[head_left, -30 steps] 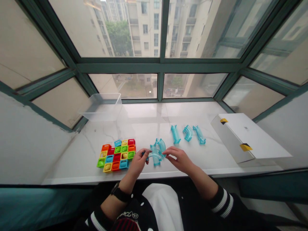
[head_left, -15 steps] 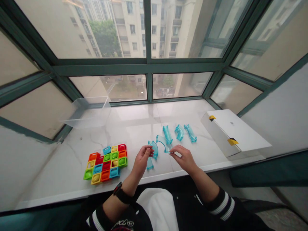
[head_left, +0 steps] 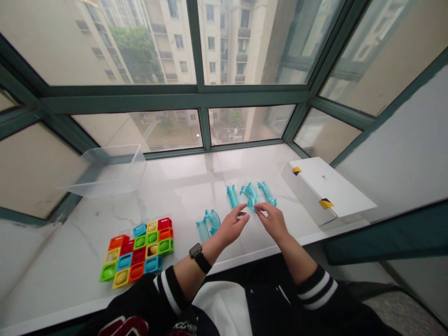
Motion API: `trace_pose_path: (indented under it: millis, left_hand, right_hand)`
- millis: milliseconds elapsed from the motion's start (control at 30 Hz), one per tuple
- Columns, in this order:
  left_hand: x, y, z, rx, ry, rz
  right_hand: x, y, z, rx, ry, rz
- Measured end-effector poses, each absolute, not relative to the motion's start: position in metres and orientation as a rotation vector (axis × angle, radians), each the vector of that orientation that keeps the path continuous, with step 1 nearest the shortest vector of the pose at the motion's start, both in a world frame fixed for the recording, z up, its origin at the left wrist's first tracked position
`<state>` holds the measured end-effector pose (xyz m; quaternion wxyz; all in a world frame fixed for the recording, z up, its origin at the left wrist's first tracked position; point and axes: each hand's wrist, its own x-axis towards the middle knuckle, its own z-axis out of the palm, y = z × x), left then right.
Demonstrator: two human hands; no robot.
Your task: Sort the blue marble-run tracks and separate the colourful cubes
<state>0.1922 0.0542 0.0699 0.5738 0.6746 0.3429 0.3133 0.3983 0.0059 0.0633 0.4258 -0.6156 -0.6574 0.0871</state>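
Observation:
My right hand (head_left: pixel 271 220) pinches the near end of a translucent blue curved track piece (head_left: pixel 249 195); a second curved piece seems to lie against it, though the two are hard to separate. Just left of it, my left hand (head_left: pixel 234 225) hovers with thumb and fingers apart, holding nothing. Straight blue track pieces flank the curved ones: one on the left (head_left: pixel 233 196) and one on the right (head_left: pixel 267 193). Beyond my left wrist lie another curved piece (head_left: pixel 214 221) and a straight piece (head_left: pixel 202 230), both partly covered by the forearm.
Joined colored blocks with round hollows (head_left: pixel 139 255) lie at the left front. A clear plastic bin (head_left: pixel 105 184) stands at the back left by the window. On the right is a white box (head_left: pixel 336 186) with yellow-black tabs. The white counter's (head_left: pixel 259 242) front edge runs below my forearms.
My right hand has carried the curved piece right and away from me, up to the other curved one. My left hand has followed to the right, leaving the pieces on the left.

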Motion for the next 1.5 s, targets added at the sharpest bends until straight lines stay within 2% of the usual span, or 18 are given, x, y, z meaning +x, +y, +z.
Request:
trace_pose_path:
  millis: [200, 467, 800, 1500]
  left_hand:
    - [0.231, 0.079, 0.065, 1.571, 0.833, 0.690]
    - [0.262, 0.102, 0.034, 1.594, 0.929, 0.595]
    - [0.269, 0.104, 0.022, 1.585, 0.985, 0.538]
    - [0.273, 0.105, 0.008, 1.502, 0.951, 0.662]
  right_hand:
    - [0.423, 0.034, 0.048, -1.642, -1.611, 0.144]
    - [0.432, 0.058, 0.029, -1.714, -1.598, 0.140]
    - [0.434, 0.062, 0.021, -1.737, -1.668, 0.155]
    - [0.440, 0.066, 0.017, -1.770, -1.799, 0.166]
